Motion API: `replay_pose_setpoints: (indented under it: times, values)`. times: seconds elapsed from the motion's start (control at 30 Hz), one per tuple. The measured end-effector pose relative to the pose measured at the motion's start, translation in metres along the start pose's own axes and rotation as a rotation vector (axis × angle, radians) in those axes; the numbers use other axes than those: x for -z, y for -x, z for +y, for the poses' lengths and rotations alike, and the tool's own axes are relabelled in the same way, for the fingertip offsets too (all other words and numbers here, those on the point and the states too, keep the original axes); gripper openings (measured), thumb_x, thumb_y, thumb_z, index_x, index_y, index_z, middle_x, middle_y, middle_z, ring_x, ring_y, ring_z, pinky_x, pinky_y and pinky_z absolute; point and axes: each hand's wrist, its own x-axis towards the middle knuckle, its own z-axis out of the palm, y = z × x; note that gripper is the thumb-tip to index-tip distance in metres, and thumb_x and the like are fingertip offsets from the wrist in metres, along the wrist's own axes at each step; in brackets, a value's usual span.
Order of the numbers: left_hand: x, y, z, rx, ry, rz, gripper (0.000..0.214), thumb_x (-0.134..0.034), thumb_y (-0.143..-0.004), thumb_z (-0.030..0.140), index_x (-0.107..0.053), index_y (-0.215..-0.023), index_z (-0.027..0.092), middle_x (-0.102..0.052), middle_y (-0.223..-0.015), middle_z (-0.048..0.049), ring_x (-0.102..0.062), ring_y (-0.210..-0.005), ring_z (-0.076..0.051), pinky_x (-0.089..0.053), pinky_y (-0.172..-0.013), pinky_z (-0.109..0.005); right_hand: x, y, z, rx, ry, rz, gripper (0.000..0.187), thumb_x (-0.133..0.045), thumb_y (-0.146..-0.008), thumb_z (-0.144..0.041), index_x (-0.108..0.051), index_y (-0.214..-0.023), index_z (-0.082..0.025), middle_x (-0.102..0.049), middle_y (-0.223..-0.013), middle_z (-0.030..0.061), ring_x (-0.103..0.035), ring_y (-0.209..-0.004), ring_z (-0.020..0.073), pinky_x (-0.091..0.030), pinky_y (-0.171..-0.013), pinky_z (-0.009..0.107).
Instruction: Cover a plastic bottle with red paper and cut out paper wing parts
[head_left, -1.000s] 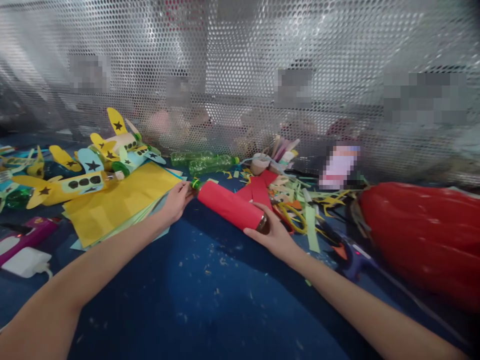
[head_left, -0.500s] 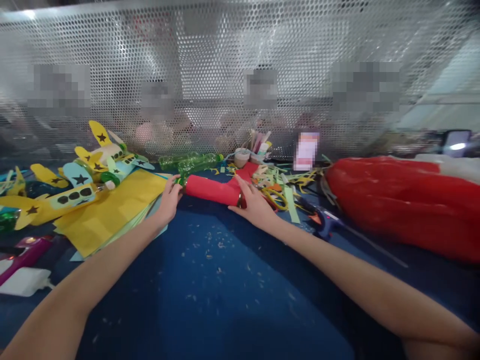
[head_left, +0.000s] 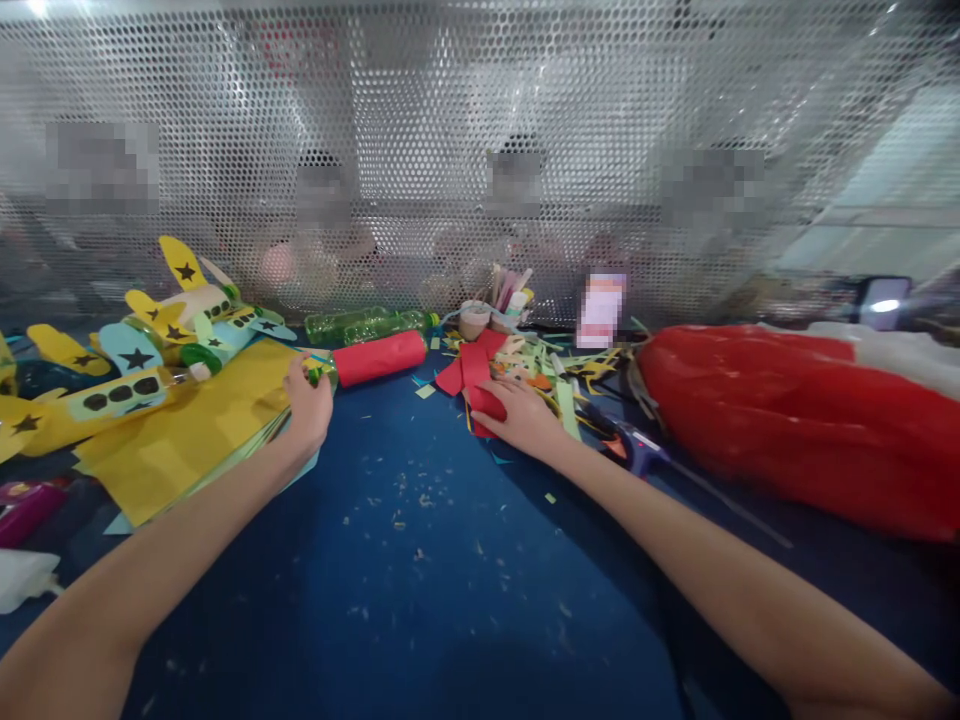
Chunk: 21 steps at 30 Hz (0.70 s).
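Note:
In the head view, my left hand (head_left: 309, 400) is closed around the green neck end of a plastic bottle wrapped in red paper (head_left: 381, 357). The bottle lies on its side, its wrapped end pointing right and slightly away. My right hand (head_left: 521, 412) is at the scrap pile, thumb and fingers closed on a curled red paper strip (head_left: 487, 402). Other red paper pieces (head_left: 474, 362) lie just beyond those fingers. Part of the strip is hidden by the hand.
Bottle airplanes (head_left: 135, 392) in yellow and light blue stand left, beside yellow paper sheets (head_left: 180, 425). Green bottles (head_left: 367, 325) lie at the back. Paper scraps (head_left: 570, 375), a glue gun (head_left: 641, 450) and a big red plastic bag (head_left: 750, 430) are right. A perforated metal screen (head_left: 435, 120) closes the back.
My left hand has moved left with the red-wrapped bottle, whose right end has swung away. My right hand has come off the bottle and closed on a red paper strip.

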Motion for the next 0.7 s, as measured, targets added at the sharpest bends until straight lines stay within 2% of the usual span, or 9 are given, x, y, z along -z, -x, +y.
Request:
replay_pose_setpoints:
  times: [0.1,0.17,0.23,0.3,0.33,0.4,0.5,0.63,0.7]
  values:
    - [0.003,0.006,0.014,-0.121,-0.1,0.006,0.058,-0.053,-0.071,-0.003,-0.049,-0.123,0.022,-0.044,-0.132,-0.0105,-0.031,-0.135,-0.026,-0.02,-0.117,-0.048,0.001,0.0,-0.002,-0.026,0.016,0.026,0.04,-0.054,-0.088,-0.038,-0.063,-0.117,-0.012,-0.067,-0.114,0.0163,-0.056,-0.114,0.0315,-0.042,-0.1,0.047]
    - [0.004,0.014,0.024,-0.33,-0.206,-0.037,0.055,-0.054,-0.074,0.0,-0.051,-0.125,0.022,-0.044,-0.133,-0.0109,-0.03,-0.137,-0.026,-0.023,-0.116,-0.045,0.005,0.0,-0.005,-0.044,-0.008,0.045,0.039,-0.053,-0.088,-0.036,-0.063,-0.118,-0.013,-0.067,-0.114,0.0169,-0.057,-0.112,0.0321,-0.044,-0.097,0.049]
    - [0.002,0.023,0.033,-0.524,-0.291,-0.109,0.042,-0.055,-0.079,0.008,-0.057,-0.119,0.022,-0.048,-0.13,-0.0111,-0.038,-0.132,-0.027,-0.028,-0.113,-0.047,0.011,-0.001,-0.011,-0.059,-0.088,0.087,0.037,-0.05,-0.09,-0.033,-0.062,-0.119,-0.014,-0.067,-0.114,0.0158,-0.057,-0.111,0.0315,-0.045,-0.097,0.05]
    - [0.0,0.034,0.039,-0.548,-0.265,-0.275,0.026,-0.056,-0.083,0.018,-0.063,-0.108,0.021,-0.058,-0.118,-0.0105,-0.05,-0.12,-0.027,-0.036,-0.108,-0.047,0.018,0.0,-0.022,-0.063,-0.22,0.141,0.035,-0.048,-0.091,-0.03,-0.059,-0.122,-0.018,-0.064,-0.119,0.0134,-0.057,-0.114,0.0294,-0.045,-0.098,0.049]
    - [-0.002,0.04,0.041,-0.476,-0.208,-0.4,0.021,-0.055,-0.086,0.024,-0.063,-0.105,0.02,-0.063,-0.109,-0.0099,-0.057,-0.111,-0.025,-0.042,-0.103,-0.046,0.022,0.0,-0.029,-0.055,-0.294,0.157,0.036,-0.048,-0.091,-0.028,-0.057,-0.124,-0.02,-0.062,-0.123,0.0123,-0.056,-0.116,0.0278,-0.045,-0.1,0.048]
    - [-0.006,0.051,0.044,-0.18,-0.01,-0.63,0.027,-0.052,-0.089,0.037,-0.061,-0.107,0.019,-0.068,-0.096,-0.0094,-0.066,-0.091,-0.023,-0.052,-0.088,-0.042,0.03,0.004,-0.045,0.003,-0.426,0.141,0.039,-0.051,-0.089,-0.023,-0.054,-0.128,-0.022,-0.057,-0.13,0.0105,-0.052,-0.122,0.0248,-0.041,-0.105,0.046]
    - [-0.011,0.061,0.048,0.273,0.364,-0.8,0.044,-0.052,-0.087,0.051,-0.057,-0.114,0.016,-0.07,-0.093,-0.0101,-0.069,-0.081,-0.021,-0.055,-0.079,-0.038,0.039,0.013,-0.073,0.104,-0.61,0.013,0.042,-0.055,-0.086,-0.019,-0.054,-0.128,-0.026,-0.054,-0.134,0.0082,-0.05,-0.125,0.0212,-0.037,-0.109,0.043]
    - [-0.013,0.063,0.051,0.41,0.565,-0.814,0.034,-0.07,-0.077,0.042,-0.064,-0.097,0.015,-0.072,-0.097,-0.0081,-0.067,-0.086,-0.019,-0.052,-0.082,-0.032,0.049,0.028,-0.099,0.119,-0.849,-0.193,0.05,-0.063,-0.081,-0.019,-0.053,-0.128,-0.027,-0.05,-0.138,0.0072,-0.046,-0.13,0.0204,-0.037,-0.11,0.041]
    - [-0.014,0.061,0.051,0.431,0.589,-0.781,0.031,-0.076,-0.07,0.034,-0.065,-0.092,0.014,-0.073,-0.092,-0.0075,-0.067,-0.082,-0.019,-0.052,-0.079,-0.031,0.051,0.033,-0.104,0.039,-0.973,-0.32,0.048,-0.067,-0.079,-0.024,-0.055,-0.126,-0.026,-0.052,-0.136,0.0081,-0.055,-0.119,0.0212,-0.048,-0.098,0.039]
